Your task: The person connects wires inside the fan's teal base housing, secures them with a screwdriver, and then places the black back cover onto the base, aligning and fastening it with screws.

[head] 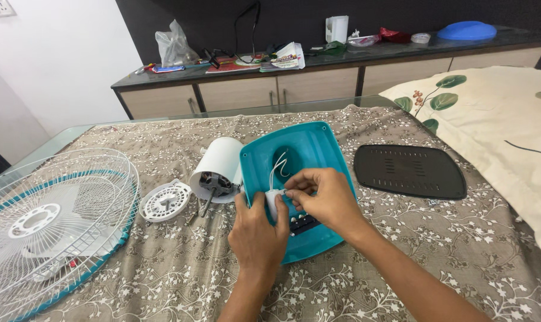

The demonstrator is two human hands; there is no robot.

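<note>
A teal fan base shell (309, 149) lies upside down in the middle of the table. Both my hands work over its near part. My left hand (257, 229) grips a small white block (274, 200) with white wires (277, 167) running up into the shell's opening. My right hand (321, 197) pinches the same block from the right with thumb and fingers. A black switch panel (303, 224) shows just below my hands. A white motor housing (218, 170) with its shaft lies against the shell's left edge.
A round white vented cap (165, 201) lies left of the motor. A wire fan guard with teal rim (47, 223) fills the left side. A black base plate (409, 171) lies right. A leaf-print pillow (503, 125) is far right. A cluttered sideboard (318, 71) stands behind.
</note>
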